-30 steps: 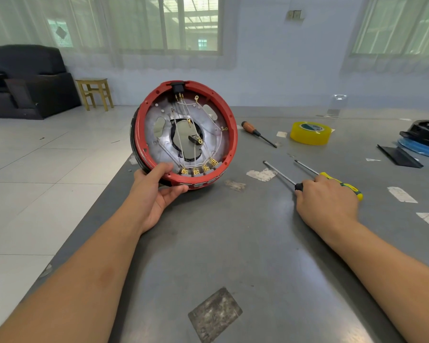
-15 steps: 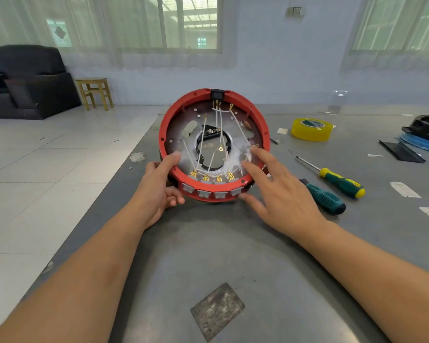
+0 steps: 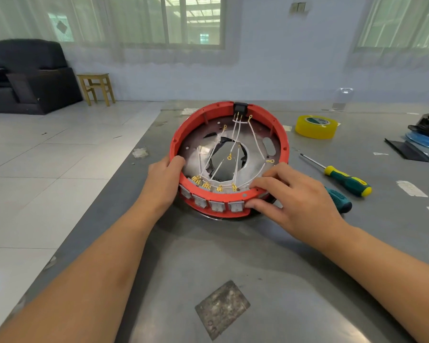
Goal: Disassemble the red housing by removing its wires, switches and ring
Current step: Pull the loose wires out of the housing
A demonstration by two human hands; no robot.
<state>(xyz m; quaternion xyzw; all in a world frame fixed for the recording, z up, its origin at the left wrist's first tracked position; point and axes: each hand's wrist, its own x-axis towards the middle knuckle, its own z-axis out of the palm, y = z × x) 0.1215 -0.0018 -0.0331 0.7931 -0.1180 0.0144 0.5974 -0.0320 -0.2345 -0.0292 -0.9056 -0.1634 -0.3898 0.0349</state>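
Your red housing (image 3: 229, 159) lies open side up at mid-bench (image 3: 233, 256), white wires (image 3: 235, 137) crossing inside, four switches (image 3: 212, 204) at its 6 o'clock. Your left hand (image 3: 162, 180) grips the rim at 9 o'clock; your right hand (image 3: 292, 194) pinches it near 4 o'clock. Two screwdrivers (image 3: 346, 181) lie at 3 o'clock.

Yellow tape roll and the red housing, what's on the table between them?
In the head view, only bare grey table and a small pale scrap lie between the yellow tape roll and the red housing.
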